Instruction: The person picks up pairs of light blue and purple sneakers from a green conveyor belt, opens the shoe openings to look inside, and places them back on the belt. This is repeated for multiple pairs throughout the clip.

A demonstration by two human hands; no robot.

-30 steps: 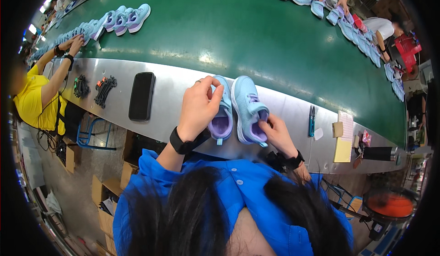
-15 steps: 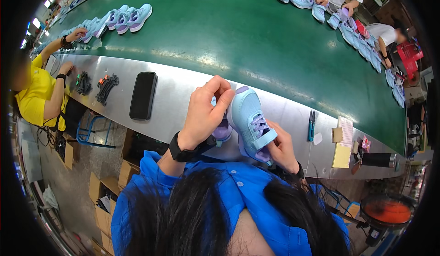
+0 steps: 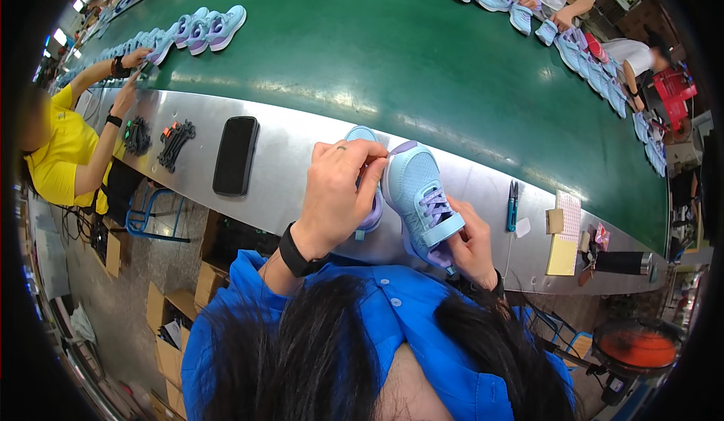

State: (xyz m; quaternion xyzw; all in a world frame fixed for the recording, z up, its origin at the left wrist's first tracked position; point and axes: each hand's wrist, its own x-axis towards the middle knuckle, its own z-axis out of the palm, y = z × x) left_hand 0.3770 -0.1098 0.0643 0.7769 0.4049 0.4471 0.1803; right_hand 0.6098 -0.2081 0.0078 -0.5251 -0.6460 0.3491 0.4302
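Observation:
A light blue child's sneaker (image 3: 413,176) with a lilac toe cap, laces and a strap is tilted up in front of me. My right hand (image 3: 471,241) grips it at the heel end. My left hand (image 3: 339,187) has thumb and index finger pinched together at the sole edge beside the toe; whatever is between the fingertips, if anything, is too small to make out. Partly behind my left hand, a second light blue sneaker (image 3: 362,133) rests on the metal ledge, its middle hidden.
On the metal ledge (image 3: 286,161) lie a black phone (image 3: 236,156), bundles of black cords (image 3: 176,146), blue-handled thread snips (image 3: 513,206), a notepad (image 3: 563,232) and a black cylinder (image 3: 622,263). Beyond runs a green belt (image 3: 362,52) with sneaker rows (image 3: 211,29). Co-workers work left and far right.
The held sneaker has shifted slightly right. My left hand has lowered a little and stays at the toe. The yellow-shirted co-worker's nearer hand has moved up toward the sneakers.

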